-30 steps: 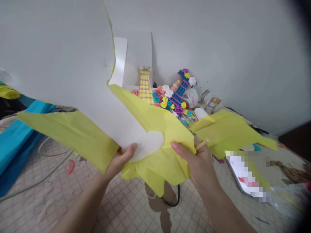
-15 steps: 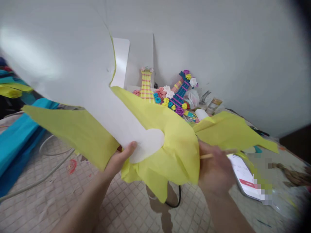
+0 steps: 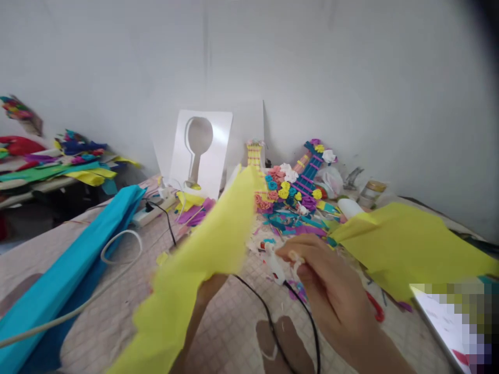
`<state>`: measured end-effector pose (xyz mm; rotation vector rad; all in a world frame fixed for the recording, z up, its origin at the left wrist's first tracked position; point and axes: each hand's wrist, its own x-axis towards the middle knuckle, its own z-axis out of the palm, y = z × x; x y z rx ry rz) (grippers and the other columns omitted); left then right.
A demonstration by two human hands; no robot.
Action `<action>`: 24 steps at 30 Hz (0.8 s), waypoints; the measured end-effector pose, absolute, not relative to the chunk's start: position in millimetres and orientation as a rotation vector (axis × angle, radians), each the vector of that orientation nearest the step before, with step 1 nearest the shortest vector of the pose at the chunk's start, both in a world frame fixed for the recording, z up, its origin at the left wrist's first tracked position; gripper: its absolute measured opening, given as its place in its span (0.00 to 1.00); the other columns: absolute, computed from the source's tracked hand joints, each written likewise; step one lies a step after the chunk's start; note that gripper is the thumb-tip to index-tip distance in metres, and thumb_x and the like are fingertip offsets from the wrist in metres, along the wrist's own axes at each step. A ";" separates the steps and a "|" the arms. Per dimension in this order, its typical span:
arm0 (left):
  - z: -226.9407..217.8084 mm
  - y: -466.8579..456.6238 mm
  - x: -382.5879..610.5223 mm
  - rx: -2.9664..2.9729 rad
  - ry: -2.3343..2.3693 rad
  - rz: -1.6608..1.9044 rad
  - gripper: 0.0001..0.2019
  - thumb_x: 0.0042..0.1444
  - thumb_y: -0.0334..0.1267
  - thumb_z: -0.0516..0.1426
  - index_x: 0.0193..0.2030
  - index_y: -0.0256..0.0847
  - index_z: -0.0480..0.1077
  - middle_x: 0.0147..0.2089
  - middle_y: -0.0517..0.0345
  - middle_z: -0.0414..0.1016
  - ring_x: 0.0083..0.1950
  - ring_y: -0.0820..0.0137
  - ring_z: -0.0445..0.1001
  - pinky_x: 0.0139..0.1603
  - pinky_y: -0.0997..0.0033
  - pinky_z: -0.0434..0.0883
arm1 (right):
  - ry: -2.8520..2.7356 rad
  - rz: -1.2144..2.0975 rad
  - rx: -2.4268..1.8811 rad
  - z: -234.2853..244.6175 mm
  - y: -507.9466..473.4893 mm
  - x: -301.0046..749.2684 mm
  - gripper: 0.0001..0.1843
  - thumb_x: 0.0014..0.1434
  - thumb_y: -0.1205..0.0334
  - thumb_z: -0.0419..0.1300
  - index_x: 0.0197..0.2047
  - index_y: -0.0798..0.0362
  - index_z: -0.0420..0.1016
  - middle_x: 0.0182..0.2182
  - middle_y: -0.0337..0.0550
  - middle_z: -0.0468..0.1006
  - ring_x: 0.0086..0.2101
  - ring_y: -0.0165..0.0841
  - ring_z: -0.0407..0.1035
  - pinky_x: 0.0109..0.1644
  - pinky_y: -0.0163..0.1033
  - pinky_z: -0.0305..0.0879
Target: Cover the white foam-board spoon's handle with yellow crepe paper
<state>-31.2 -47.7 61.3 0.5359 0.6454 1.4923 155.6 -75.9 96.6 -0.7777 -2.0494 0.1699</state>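
My left hand (image 3: 206, 292) is mostly hidden behind a sheet of yellow tissue paper (image 3: 202, 259), which it holds up edge-on and blurred over the table. My right hand (image 3: 331, 291) is curled to the right of it, fingertips pinched on a small pale thing I cannot make out. Those fingertips are right beside a white glue gun (image 3: 273, 264) lying on the table, and the gun's black cord (image 3: 268, 317) runs back under my wrist.
A blue paper roll (image 3: 58, 291) and a white cable (image 3: 117, 244) lie at left. A white card with a cut-out (image 3: 202, 150) leans on the wall beside colourful craft models with paper flowers (image 3: 296, 179). At right lie another yellow sheet (image 3: 405, 249) and a blurred-out screen (image 3: 448, 322).
The big white shape and yellow sheet have swung down out of my view, the sheet now edge-on. My right hand left the sheet and moved forward to the glue gun.
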 end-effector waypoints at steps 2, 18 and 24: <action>67.5 -50.2 -29.2 0.374 0.436 1.475 0.19 0.62 0.32 0.37 0.39 0.39 0.68 0.30 0.56 0.73 0.19 0.85 0.65 0.16 0.94 0.61 | -2.088 -0.024 -0.742 107.3 -76.0 154.6 0.16 0.61 0.70 0.46 0.50 0.50 0.63 0.33 0.42 0.72 0.36 0.30 0.67 0.36 0.32 0.64; 61.5 -82.7 -12.7 -0.019 -0.060 1.076 0.13 0.59 0.29 0.45 0.49 0.31 0.63 0.36 0.48 0.75 0.28 0.78 0.73 0.24 0.88 0.69 | -2.101 -0.502 -0.681 140.5 -97.0 171.7 0.07 0.58 0.66 0.53 0.40 0.50 0.70 0.32 0.41 0.78 0.31 0.30 0.71 0.33 0.34 0.66; 57.7 -88.5 -10.3 0.061 0.034 1.099 0.12 0.57 0.29 0.47 0.43 0.35 0.70 0.39 0.45 0.76 0.29 0.78 0.73 0.26 0.88 0.69 | -2.132 -0.684 -0.680 148.2 -99.9 177.0 0.07 0.58 0.65 0.54 0.39 0.51 0.71 0.32 0.42 0.79 0.31 0.32 0.72 0.33 0.36 0.66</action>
